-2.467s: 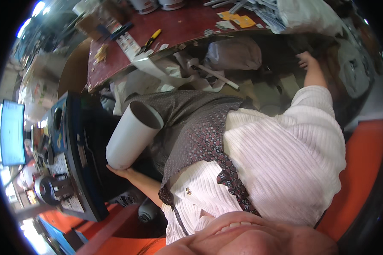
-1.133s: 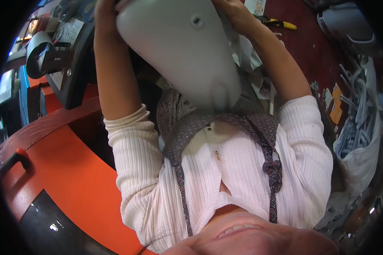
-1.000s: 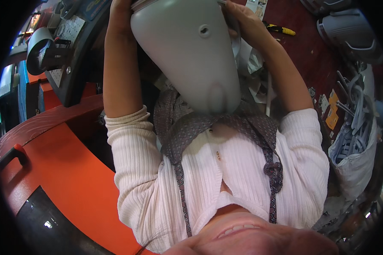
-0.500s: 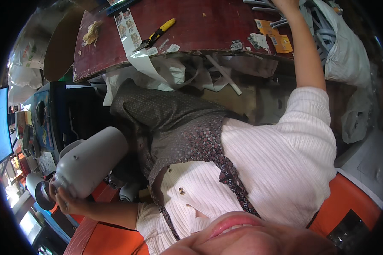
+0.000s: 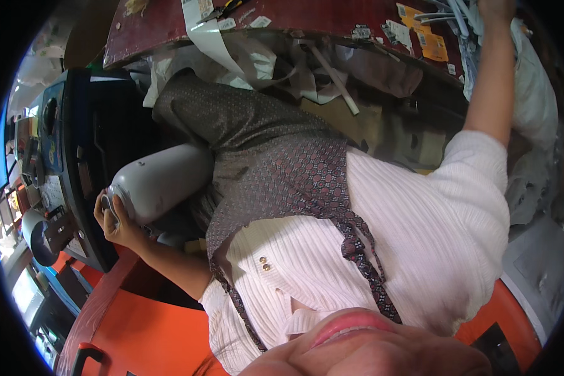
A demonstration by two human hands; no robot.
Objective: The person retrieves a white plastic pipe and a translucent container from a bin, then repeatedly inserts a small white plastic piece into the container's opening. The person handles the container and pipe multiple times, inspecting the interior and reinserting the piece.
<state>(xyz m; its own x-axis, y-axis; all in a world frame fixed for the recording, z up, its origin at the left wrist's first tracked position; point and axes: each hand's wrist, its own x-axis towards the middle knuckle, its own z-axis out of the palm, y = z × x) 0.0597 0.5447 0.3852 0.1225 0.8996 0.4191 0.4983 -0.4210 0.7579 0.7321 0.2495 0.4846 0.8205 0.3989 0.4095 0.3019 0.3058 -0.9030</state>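
Note:
On the left, my left hand (image 5: 119, 219) grips the neck end of a grey thermos jug body (image 5: 169, 178), its fingers wrapped around the rim. The jug lies tilted on its side, its broad end by my lap. At the far upper right, my right hand (image 5: 497, 11) reaches over an open white sack (image 5: 536, 100). Grey curved plastic parts (image 5: 460, 14) stick out of the sack beside that hand. The picture's upper edge cuts off its fingers, so what they hold cannot be seen.
A dark red table (image 5: 307, 15) stands ahead, with orange cards (image 5: 429, 44) and small labels near its edge. A label strip (image 5: 213, 47) hangs down from it. A dark cabinet (image 5: 75, 169) is at my left, and orange seating (image 5: 150, 332) lies below.
My left hand has brought the jug upward and right, toward my lap. My right arm has shifted right, toward the sack. The view has moved, so the table sits higher.

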